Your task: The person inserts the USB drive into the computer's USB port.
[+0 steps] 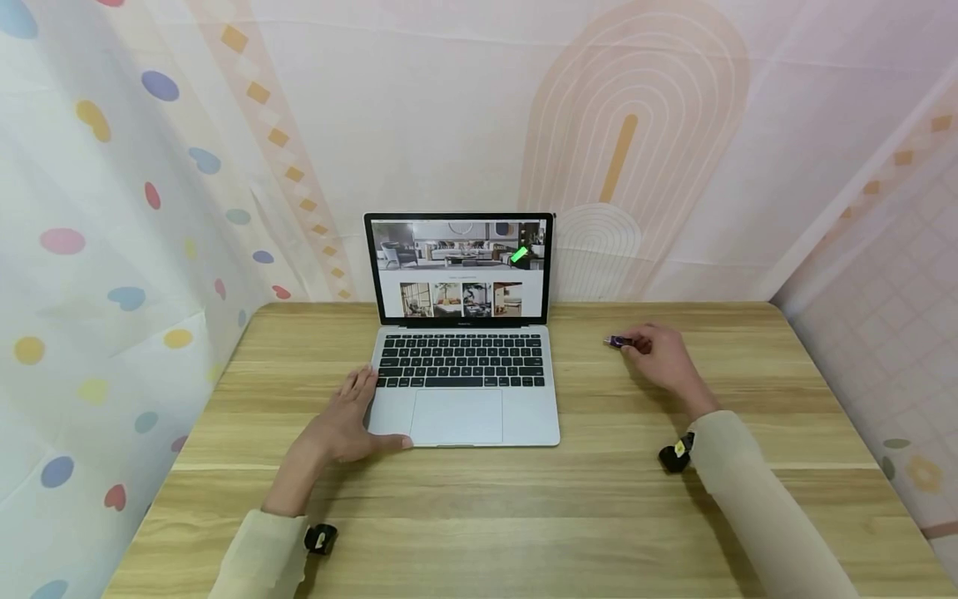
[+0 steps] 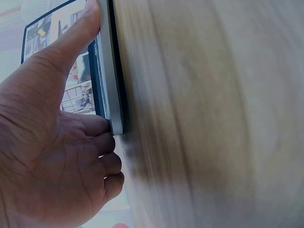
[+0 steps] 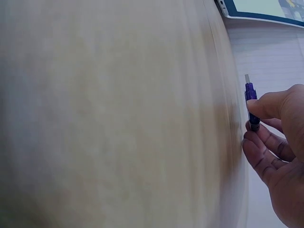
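An open silver laptop (image 1: 531,420) sits on the wooden table with its screen lit. My left hand (image 1: 346,426) rests at its front left corner, fingers along the left side and the thumb laid along the front edge. In the left wrist view, fingertips touch the corner of the laptop base (image 2: 111,76). To the right of the laptop, my right hand (image 1: 662,359) pinches a purple USB flash drive (image 1: 617,341) between thumb and fingers. Its metal plug points left toward the laptop, a gap apart. The right wrist view shows the flash drive (image 3: 251,97) held near its rear end.
The wooden table (image 1: 464,524) extends around the laptop on both sides and in front. A patterned curtain (image 1: 449,100) hangs behind the table and along its sides. Black wrist cameras (image 1: 676,454) sit at both sleeves.
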A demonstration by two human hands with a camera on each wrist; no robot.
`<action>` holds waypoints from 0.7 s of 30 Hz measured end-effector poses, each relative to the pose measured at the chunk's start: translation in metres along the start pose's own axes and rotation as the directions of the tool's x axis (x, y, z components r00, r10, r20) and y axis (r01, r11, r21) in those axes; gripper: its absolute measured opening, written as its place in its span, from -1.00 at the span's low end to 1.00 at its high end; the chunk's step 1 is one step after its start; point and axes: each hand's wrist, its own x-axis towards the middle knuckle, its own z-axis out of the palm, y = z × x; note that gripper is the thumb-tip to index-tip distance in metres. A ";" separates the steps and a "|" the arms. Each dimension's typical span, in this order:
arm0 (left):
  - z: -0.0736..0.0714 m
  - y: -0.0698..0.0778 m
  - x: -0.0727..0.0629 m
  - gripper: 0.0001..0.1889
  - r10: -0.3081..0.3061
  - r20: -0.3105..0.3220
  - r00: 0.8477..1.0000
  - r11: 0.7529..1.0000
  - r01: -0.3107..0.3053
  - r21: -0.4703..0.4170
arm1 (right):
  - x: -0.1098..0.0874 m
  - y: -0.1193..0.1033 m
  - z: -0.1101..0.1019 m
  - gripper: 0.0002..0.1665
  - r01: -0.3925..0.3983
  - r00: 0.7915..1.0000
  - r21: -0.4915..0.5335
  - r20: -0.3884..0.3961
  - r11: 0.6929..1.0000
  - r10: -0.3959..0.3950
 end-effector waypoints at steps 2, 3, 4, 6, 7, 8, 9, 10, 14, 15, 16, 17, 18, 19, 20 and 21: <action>0.000 0.000 0.000 0.44 0.000 0.002 1.000 1.000 0.000 0.000 | 0.000 -0.001 0.001 -0.71 0.001 1.000 -0.003 0.004 1.000 -0.001; 0.000 0.001 0.000 0.44 0.000 0.002 1.000 1.000 0.000 0.000 | 0.000 -0.002 0.001 -0.71 0.002 1.000 -0.002 0.007 1.000 -0.002; -0.001 0.001 0.000 0.44 -0.001 0.002 1.000 1.000 0.001 0.000 | 0.000 -0.002 0.001 -0.71 0.002 1.000 -0.001 0.010 1.000 -0.002; -0.001 0.002 0.000 0.44 0.000 0.003 1.000 1.000 0.000 -0.001 | 0.001 -0.003 0.002 -0.71 0.006 1.000 -0.001 0.010 1.000 -0.006; -0.001 0.002 0.000 0.44 0.000 0.003 1.000 1.000 0.000 -0.002 | 0.001 -0.004 0.002 -0.71 0.009 1.000 -0.001 0.010 1.000 -0.009; -0.001 0.002 0.000 0.44 0.000 0.003 1.000 1.000 0.000 -0.002 | 0.001 -0.004 0.002 -0.71 0.008 1.000 -0.001 0.009 1.000 -0.008; -0.001 0.002 0.000 0.44 0.000 0.003 1.000 1.000 0.000 -0.002 | 0.001 -0.005 0.003 -0.71 0.009 1.000 -0.001 0.009 1.000 -0.009; -0.001 0.002 0.000 0.43 0.000 0.002 1.000 1.000 0.000 -0.002 | 0.001 -0.005 0.003 -0.71 0.011 1.000 0.000 0.008 1.000 -0.011; -0.001 0.001 0.000 0.44 0.001 -0.001 1.000 1.000 -0.001 -0.002 | 0.001 -0.008 0.006 -0.73 0.020 1.000 0.006 0.005 1.000 -0.020; -0.001 0.000 0.000 0.44 0.000 0.000 1.000 1.000 0.000 -0.001 | 0.001 -0.009 0.007 -0.73 0.022 1.000 0.010 0.004 1.000 -0.022; -0.001 0.000 0.000 0.44 -0.001 0.000 1.000 1.000 0.001 -0.002 | 0.001 -0.009 0.007 -0.73 0.025 1.000 0.015 0.004 1.000 -0.025; -0.001 0.000 0.001 0.45 -0.002 0.001 1.000 1.000 0.002 -0.003 | 0.002 -0.010 0.008 -0.74 0.028 1.000 0.019 0.002 0.999 -0.028; -0.001 0.000 0.001 0.45 -0.002 0.002 1.000 1.000 0.002 -0.004 | 0.002 -0.010 0.008 -0.74 0.029 1.000 0.023 0.002 0.999 -0.029; 0.000 0.000 0.001 0.45 -0.007 0.004 1.000 1.000 0.007 -0.004 | 0.002 -0.011 0.009 -0.73 0.033 0.999 0.026 0.002 0.999 -0.033; 0.000 0.000 0.001 0.45 -0.009 0.005 1.000 1.000 0.009 -0.004 | 0.002 -0.012 0.009 -0.73 0.034 0.999 0.030 0.003 0.999 -0.034; 0.000 -0.001 0.001 0.45 -0.010 0.006 1.000 1.000 0.010 -0.005 | 0.002 -0.012 0.010 -0.73 0.036 0.999 0.032 0.004 0.999 -0.036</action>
